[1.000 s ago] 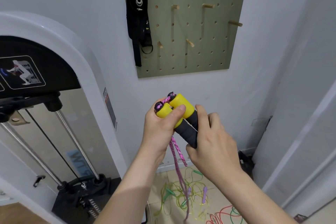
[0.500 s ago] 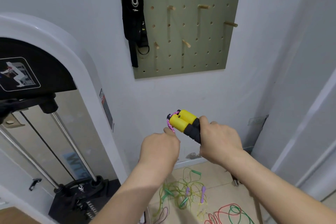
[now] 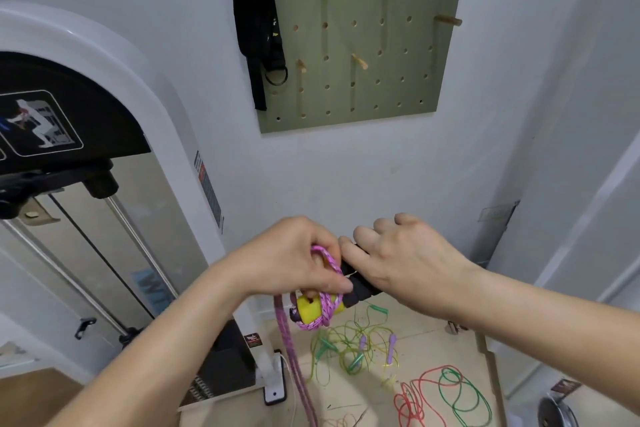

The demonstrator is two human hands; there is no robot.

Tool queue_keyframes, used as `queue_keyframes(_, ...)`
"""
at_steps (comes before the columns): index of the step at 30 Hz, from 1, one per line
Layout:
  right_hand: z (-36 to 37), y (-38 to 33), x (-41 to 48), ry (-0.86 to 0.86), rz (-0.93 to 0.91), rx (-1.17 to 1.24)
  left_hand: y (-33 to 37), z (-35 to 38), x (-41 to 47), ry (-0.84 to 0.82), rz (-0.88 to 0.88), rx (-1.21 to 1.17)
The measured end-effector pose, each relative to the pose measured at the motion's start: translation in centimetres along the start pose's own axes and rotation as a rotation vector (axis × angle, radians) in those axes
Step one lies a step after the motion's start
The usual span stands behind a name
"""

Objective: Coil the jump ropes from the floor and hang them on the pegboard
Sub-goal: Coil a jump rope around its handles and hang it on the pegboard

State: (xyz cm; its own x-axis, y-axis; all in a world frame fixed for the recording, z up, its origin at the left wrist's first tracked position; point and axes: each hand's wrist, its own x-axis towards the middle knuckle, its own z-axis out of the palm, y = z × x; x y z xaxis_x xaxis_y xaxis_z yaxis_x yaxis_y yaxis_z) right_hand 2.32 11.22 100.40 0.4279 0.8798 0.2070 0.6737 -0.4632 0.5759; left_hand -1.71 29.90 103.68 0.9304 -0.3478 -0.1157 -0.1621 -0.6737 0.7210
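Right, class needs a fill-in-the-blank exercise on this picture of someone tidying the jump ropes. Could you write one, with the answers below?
1. The left hand pinches a loop of rope whose colour is ____.
2. The right hand grips the handles by the part coloured ____.
3. The rope is wound round the handles' end that is coloured ____.
4. The strap hangs at the pegboard's ____ edge.

Missing words: pink; black; yellow; left.

Below the pegboard (image 3: 381, 45), the left hand (image 3: 291, 260) pinches a pink rope (image 3: 326, 311) looped round the yellow-and-black handles (image 3: 358, 289) that the right hand (image 3: 405, 260) grips. Farther below it, more ropes (image 3: 348, 345) lie tangled on the floor (image 3: 433, 340).
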Motion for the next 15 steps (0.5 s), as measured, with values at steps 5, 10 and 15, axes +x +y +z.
queue_keyframes(5,-1.3,-0.1,-0.3,0.187,-0.029,0.013,-0.2,-2.2,-0.5,0.002,0.023,-0.152)
queue_keyframes(10,-1.6,0.2,-0.4,0.245,-0.033,0.088,-0.3,-2.9,-0.8,0.041,0.051,-0.284)
queue_keyframes(15,-1.7,0.3,-0.3,0.266,-0.004,0.105,0.4,-3.9,-0.5,0.041,0.043,-0.315)
